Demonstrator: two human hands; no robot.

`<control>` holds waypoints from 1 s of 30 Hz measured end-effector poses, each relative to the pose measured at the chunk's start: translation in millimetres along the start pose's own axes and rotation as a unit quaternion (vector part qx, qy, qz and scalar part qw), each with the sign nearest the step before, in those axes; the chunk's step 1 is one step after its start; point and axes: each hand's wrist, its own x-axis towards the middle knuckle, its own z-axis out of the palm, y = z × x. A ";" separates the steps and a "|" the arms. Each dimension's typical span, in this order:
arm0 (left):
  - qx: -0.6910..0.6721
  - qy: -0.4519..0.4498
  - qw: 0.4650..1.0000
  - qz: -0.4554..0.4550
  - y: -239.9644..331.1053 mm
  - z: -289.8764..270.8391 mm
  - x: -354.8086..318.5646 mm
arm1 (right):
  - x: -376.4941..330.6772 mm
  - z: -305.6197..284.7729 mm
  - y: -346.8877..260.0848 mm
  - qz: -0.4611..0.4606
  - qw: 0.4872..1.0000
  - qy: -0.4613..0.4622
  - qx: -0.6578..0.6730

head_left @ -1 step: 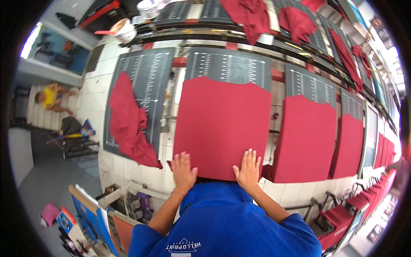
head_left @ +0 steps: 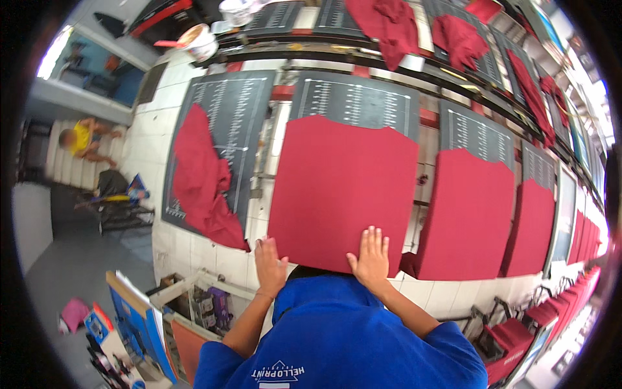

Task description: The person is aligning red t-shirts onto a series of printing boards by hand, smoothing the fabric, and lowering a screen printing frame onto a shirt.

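Observation:
A dark red fabric piece (head_left: 343, 188), like a shirt panel, lies smooth over the board (head_left: 353, 94) in front of me. My right hand (head_left: 371, 258) rests flat on its near right part, fingers stretched out. At the near left corner is my left hand (head_left: 269, 266), open, with its fingers extended beside the edge; whether it touches the cloth I cannot tell. Neither hand holds anything. The dark grey board shows white ruled markings where the cloth leaves its far end bare. A crumpled red cloth (head_left: 201, 178) lies on the marked board (head_left: 243, 117) to the left.
More boards with smooth red cloths (head_left: 463, 214) line up to the right. Behind a dark rail (head_left: 363, 50) runs another row with bunched cloths (head_left: 460, 39). A stained white tub (head_left: 201, 44) stands far left. A frame rack (head_left: 139, 330) is near left; a person in yellow (head_left: 81, 137) sits beyond.
My left hand has shifted slightly left and down to the cloth's edge. The right hand stays flat on the cloth. The whole view has shifted a little.

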 end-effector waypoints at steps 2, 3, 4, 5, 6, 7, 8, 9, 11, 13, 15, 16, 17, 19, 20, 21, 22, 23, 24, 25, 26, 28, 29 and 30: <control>0.160 -0.046 0.974 -0.156 -77.0 14.6 -83.1 | 9.7 1.4 -44.7 -0.113 0.993 -0.037 0.026; 0.112 -0.018 0.974 -0.198 -85.3 10.2 -99.7 | 17.2 7.8 -67.5 -0.170 0.984 -0.045 0.031; 0.064 0.009 0.970 -0.234 -93.7 3.9 -112.9 | 22.2 14.7 -94.0 -0.224 0.972 -0.054 0.036; 0.012 0.033 0.962 -0.269 -99.0 -1.9 -124.7 | 26.8 22.4 -124.3 -0.327 0.943 -0.033 0.061; -0.001 0.068 0.963 -0.262 -100.7 -11.2 -109.3 | 40.4 28.9 -151.2 -0.426 0.901 -0.005 0.081; -0.017 0.097 0.963 -0.250 -98.9 -27.4 -73.0 | 52.4 40.8 -170.9 -0.462 0.867 -0.108 0.154; -0.033 0.125 0.963 -0.236 -95.7 -43.9 -36.0 | 65.9 52.7 -186.8 -0.487 0.818 -0.211 0.223; 0.000 0.179 0.958 -0.224 -99.5 -56.6 -14.1 | 74.3 58.5 -203.8 -0.507 0.749 -0.315 0.286; 0.042 0.273 0.936 -0.219 -108.8 -79.6 30.3 | 82.4 41.7 -230.3 -0.377 0.821 -0.254 0.347; 0.048 0.302 0.921 -0.241 -130.0 -100.3 64.2 | 102.4 5.9 -259.3 -0.217 0.865 -0.226 0.393; 0.032 0.274 0.924 -0.263 -164.1 -116.2 97.3 | 127.1 24.0 -284.4 -0.207 0.922 -0.034 0.324; 0.025 0.228 0.948 -0.222 -183.7 -123.2 109.8 | 143.1 22.7 -295.7 -0.194 0.944 0.011 0.267; 0.020 0.180 0.967 -0.177 -204.3 -130.4 118.6 | 158.2 25.9 -305.8 -0.202 0.950 0.005 0.240; -0.012 0.185 0.980 -0.073 -239.9 -150.0 148.1 | 183.3 38.7 -328.5 -0.211 0.960 -0.012 0.184; -0.064 0.208 0.975 -0.054 -255.7 -163.2 167.9 | 196.4 42.4 -338.3 -0.161 0.945 0.009 0.283; -0.118 0.227 0.966 -0.041 -271.8 -176.4 186.4 | 205.1 43.5 -347.2 -0.111 0.919 0.027 0.377; -0.173 0.242 0.954 -0.030 -282.4 -191.1 203.0 | 210.6 42.1 -350.1 -0.060 0.882 0.044 0.465; -0.190 0.229 0.954 -0.032 -283.4 -218.8 223.5 | 217.5 31.2 -346.6 0.002 0.844 0.076 0.531; -0.264 0.241 0.933 -0.037 -296.1 -236.9 237.3 | 221.9 10.5 -347.3 0.058 0.795 0.104 0.595; -0.309 0.271 0.911 -0.020 -303.5 -259.9 251.4 | 224.1 -13.4 -346.8 0.069 0.785 0.163 0.594; -0.357 0.300 0.885 0.002 -307.6 -282.2 267.6 | 224.9 -42.4 -346.9 0.081 0.772 0.227 0.588; -0.456 0.299 0.838 -0.028 -323.9 -331.6 288.2 | 215.7 -119.5 -366.6 0.062 0.729 0.349 0.585; -0.457 0.328 0.827 -0.015 -328.2 -355.6 297.8 | 209.0 -143.6 -358.1 0.062 0.727 0.392 0.560; -0.457 0.357 0.814 -0.002 -331.1 -377.6 307.0 | 200.1 -165.0 -345.3 0.062 0.723 0.433 0.535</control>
